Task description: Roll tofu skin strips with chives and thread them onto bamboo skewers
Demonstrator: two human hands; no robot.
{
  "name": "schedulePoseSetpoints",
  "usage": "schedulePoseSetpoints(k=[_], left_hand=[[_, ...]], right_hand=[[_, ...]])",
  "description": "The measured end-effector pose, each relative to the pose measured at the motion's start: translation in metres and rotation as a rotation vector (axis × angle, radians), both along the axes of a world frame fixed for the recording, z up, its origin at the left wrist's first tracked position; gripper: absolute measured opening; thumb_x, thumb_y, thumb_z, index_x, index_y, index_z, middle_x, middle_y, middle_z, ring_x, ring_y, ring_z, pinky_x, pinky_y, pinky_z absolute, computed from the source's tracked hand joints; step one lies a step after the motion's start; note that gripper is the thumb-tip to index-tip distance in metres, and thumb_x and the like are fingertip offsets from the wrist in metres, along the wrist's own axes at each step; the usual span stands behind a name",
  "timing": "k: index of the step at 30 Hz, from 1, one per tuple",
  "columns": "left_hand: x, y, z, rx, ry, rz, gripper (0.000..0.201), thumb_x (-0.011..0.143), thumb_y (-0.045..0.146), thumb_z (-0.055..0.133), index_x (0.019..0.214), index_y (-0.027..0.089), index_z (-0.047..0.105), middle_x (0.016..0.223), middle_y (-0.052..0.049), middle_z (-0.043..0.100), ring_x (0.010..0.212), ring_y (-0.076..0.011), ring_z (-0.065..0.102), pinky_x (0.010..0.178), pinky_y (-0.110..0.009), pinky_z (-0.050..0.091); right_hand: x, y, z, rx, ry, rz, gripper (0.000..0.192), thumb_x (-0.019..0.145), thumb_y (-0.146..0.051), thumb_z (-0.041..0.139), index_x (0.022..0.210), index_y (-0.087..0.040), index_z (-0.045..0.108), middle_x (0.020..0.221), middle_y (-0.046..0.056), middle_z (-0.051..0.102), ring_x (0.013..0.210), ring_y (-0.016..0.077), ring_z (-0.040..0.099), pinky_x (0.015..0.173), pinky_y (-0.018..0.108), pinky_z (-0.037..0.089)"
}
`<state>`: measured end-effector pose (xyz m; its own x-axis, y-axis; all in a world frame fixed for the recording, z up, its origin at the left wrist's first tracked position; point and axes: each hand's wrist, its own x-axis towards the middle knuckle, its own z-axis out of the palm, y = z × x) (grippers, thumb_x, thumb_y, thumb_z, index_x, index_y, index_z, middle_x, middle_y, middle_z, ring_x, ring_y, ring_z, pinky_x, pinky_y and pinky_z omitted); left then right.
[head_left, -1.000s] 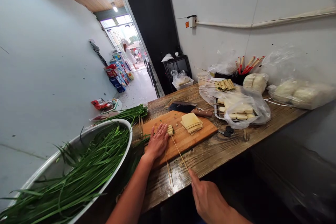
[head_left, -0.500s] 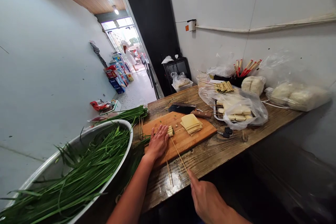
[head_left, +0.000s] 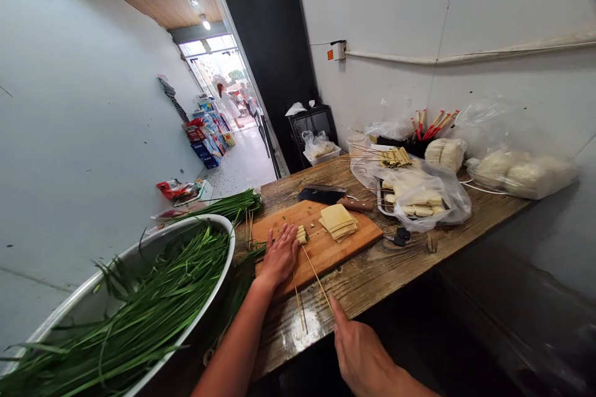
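My left hand [head_left: 279,255] lies flat on the wooden cutting board [head_left: 326,243], fingertips against a small row of rolled tofu-skin pieces [head_left: 302,234]. My right hand [head_left: 361,355] is at the table's near edge and pinches the end of a thin bamboo skewer [head_left: 316,275], whose far tip meets the rolled pieces. A second skewer [head_left: 298,299] lies loose beside it. A stack of pale tofu-skin sheets [head_left: 338,221] sits in the middle of the board. A cleaver [head_left: 328,196] with a wooden handle rests behind the board.
A big metal basin [head_left: 205,313] full of green chives [head_left: 139,316] stands at my left; more chives [head_left: 228,205] lie on the wooden table [head_left: 372,276]. Bagged tofu on a tray [head_left: 421,195], finished skewers [head_left: 395,156], chopsticks [head_left: 431,123] and bagged dough [head_left: 521,173] line the wall. A person stands in the far doorway.
My right hand has slid slightly forward along the table edge with the skewer. The view has tilted a little; my left hand stays on the board.
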<state>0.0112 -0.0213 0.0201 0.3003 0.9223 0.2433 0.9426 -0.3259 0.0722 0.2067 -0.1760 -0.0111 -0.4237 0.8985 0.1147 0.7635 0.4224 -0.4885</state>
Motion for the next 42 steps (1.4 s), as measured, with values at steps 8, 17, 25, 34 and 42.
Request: schedulePoseSetpoints(k=[8, 17, 25, 34, 42], left_hand=[[0.003, -0.002, 0.004, -0.017, 0.057, 0.039, 0.042, 0.094, 0.032, 0.025, 0.132, 0.021, 0.041, 0.138, -0.004, 0.043, 0.134, -0.0186, 0.027, 0.113, -0.047, 0.004], [0.003, -0.004, 0.004, -0.013, 0.055, 0.048, 0.043, 0.095, 0.032, 0.022, 0.132, 0.021, 0.041, 0.138, -0.003, 0.043, 0.134, -0.0172, 0.027, 0.113, -0.044, 0.002], [0.003, -0.006, 0.006, -0.025, 0.052, 0.063, 0.042, 0.095, 0.032, 0.023, 0.132, 0.024, 0.041, 0.138, -0.002, 0.044, 0.134, -0.0175, 0.027, 0.113, -0.046, 0.003], [0.0, -0.007, 0.001, -0.003, 0.011, 0.043, 0.044, 0.095, 0.033, 0.021, 0.132, 0.023, 0.042, 0.138, -0.003, 0.044, 0.134, -0.0179, 0.027, 0.113, -0.047, 0.002], [0.003, -0.006, 0.002, -0.024, -0.001, 0.058, 0.044, 0.094, 0.032, 0.022, 0.132, 0.021, 0.042, 0.137, -0.003, 0.044, 0.134, -0.0175, 0.027, 0.113, -0.046, -0.001]], right_hand=[[-0.012, 0.004, 0.017, -0.19, -0.118, 0.004, 0.072, 0.072, -0.001, 0.042, 0.14, 0.004, 0.019, 0.074, 0.016, 0.07, 0.06, 0.0245, 0.065, 0.05, 0.029, 0.048], [-0.02, 0.008, 0.039, -0.294, -0.209, 0.008, 0.077, 0.07, 0.001, 0.044, 0.141, 0.004, 0.013, 0.084, 0.02, 0.069, 0.071, 0.0261, 0.067, 0.059, 0.03, 0.05], [-0.029, 0.014, 0.038, -0.142, -0.359, -0.012, 0.071, 0.072, -0.007, 0.049, 0.139, -0.002, 0.028, 0.075, 0.018, 0.069, 0.064, 0.026, 0.066, 0.054, 0.029, 0.045], [-0.031, 0.02, 0.028, -0.047, -0.384, -0.029, 0.064, 0.072, -0.005, 0.049, 0.135, -0.005, 0.038, 0.075, 0.017, 0.069, 0.064, 0.0239, 0.065, 0.053, 0.026, 0.042], [-0.029, 0.018, 0.041, -0.081, -0.319, -0.043, 0.061, 0.075, -0.003, 0.044, 0.136, -0.005, 0.037, 0.075, 0.015, 0.069, 0.066, 0.0234, 0.066, 0.054, 0.027, 0.043]])
